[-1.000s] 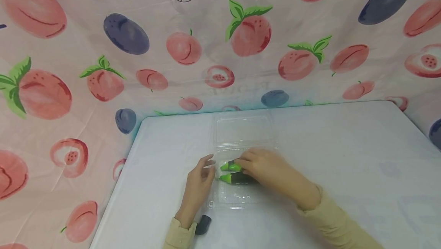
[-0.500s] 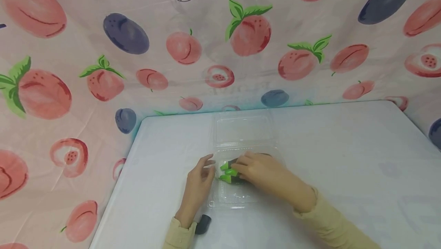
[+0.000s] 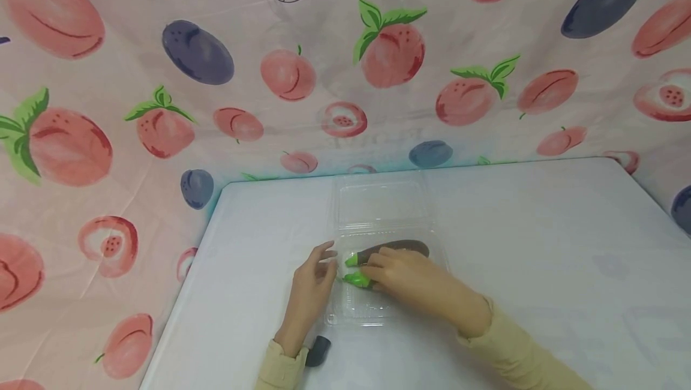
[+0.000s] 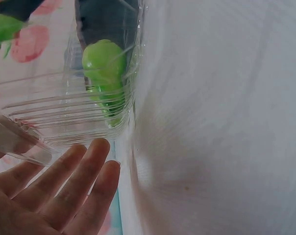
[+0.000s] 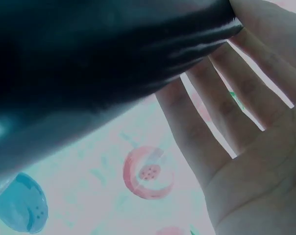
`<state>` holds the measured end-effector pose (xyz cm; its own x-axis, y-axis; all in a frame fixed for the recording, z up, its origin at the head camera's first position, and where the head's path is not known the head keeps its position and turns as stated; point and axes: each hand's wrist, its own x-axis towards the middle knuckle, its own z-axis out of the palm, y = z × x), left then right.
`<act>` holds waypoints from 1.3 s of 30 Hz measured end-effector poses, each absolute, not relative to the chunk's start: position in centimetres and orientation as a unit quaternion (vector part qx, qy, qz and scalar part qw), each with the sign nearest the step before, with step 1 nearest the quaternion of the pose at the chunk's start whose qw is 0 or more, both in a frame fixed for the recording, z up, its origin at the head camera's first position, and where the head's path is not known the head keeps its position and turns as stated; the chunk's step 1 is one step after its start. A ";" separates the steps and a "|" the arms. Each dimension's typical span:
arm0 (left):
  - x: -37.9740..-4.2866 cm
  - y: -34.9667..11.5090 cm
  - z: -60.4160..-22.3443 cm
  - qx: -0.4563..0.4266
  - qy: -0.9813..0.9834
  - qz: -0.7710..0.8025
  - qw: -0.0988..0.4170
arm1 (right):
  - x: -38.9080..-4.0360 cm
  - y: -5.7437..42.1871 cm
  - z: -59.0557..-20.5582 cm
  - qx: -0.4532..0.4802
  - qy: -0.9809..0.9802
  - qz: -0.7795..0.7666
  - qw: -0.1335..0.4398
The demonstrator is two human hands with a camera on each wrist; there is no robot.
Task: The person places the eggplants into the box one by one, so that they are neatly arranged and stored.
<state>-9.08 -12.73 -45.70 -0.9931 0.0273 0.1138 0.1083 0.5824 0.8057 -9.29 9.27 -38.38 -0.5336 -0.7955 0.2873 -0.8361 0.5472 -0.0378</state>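
My right hand (image 3: 402, 270) grips a dark eggplant (image 5: 113, 54) by its body, low over the near part of a clear plastic clamshell box (image 3: 367, 309). Its green cap overlaps that of another eggplant (image 4: 104, 61) in the head view, and the fingers hide most of both. Along the far side of the box lies a further dark eggplant (image 3: 399, 247) with its green stem end to the left. My left hand (image 3: 313, 282) rests at the left wall of the box with fingers extended; in the left wrist view the thumb shows through the clear rim.
The box lid (image 3: 383, 201) lies folded back behind the base on the white table (image 3: 529, 246). A small black object (image 3: 318, 351) sits beside the left sleeve. A peach-print cloth (image 3: 345, 48) hangs behind the table and along its left side.
My right hand has moved toward the near side with its eggplant, from over the far eggplant to over the near one. The far eggplant is now uncovered. My left hand stays in place.
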 end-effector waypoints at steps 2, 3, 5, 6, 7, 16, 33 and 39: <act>-9.1 -12.7 -45.7 -0.038 -0.889 -0.455 0.045 | -9.2 9.2 -38.5 0.470 -0.871 0.080 0.118; -9.1 -12.7 -45.7 -0.038 -0.888 -0.455 0.046 | -9.2 9.2 -38.6 0.472 -0.871 0.077 0.118; -9.1 -12.7 -45.7 -0.039 -0.889 -0.455 0.046 | -9.2 9.2 -38.7 0.475 -0.869 0.068 0.116; -9.1 -12.7 -45.7 -0.039 -0.888 -0.455 0.045 | -9.2 9.2 -38.8 0.477 -0.869 0.063 0.114; -9.1 -12.7 -45.7 -0.039 -0.888 -0.456 0.045 | -9.1 9.1 -38.9 0.479 -0.869 0.058 0.111; -9.1 -12.8 -45.8 -0.044 -0.887 -0.458 0.047 | -9.1 8.9 -39.2 0.481 -0.869 0.077 0.089; -9.1 -12.8 -45.8 -0.041 -0.886 -0.459 0.044 | -9.3 7.9 -39.1 0.472 -0.878 0.084 -0.007; -9.1 -12.8 -45.8 -0.040 -0.886 -0.460 0.041 | -9.5 7.5 -39.2 0.472 -0.877 0.083 -0.029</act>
